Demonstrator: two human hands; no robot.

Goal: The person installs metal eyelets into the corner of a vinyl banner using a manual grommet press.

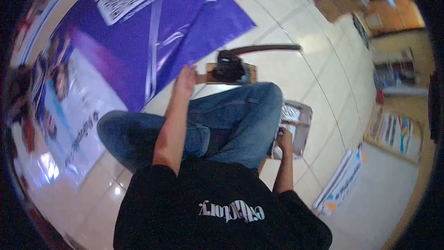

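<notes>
My left hand (pixel 186 79) is closed at the end of a flat brown strip (pixel 201 79), beyond my crossed legs. The strip meets a small brown cardboard-like box (pixel 252 75). A black camera (pixel 228 68) sits on that box, its dark strap (pixel 273 47) stretched out to the right over the floor. Beside my right knee, my right hand (pixel 285 141) reaches into a shallow open box (pixel 303 132). Its fingers are curled around something small and dark that I cannot make out. Silvery plastic wrap (pixel 290 113) lies in the far end of this box.
A large purple banner (pixel 185 28) with a printed code covers the floor ahead and left. White tiles (pixel 319 83) show around me. Cardboard boxes (pixel 335 0) stand far right, with a shelf of papers (pixel 393 132) and a rolled printed banner (pixel 340 180) on the right.
</notes>
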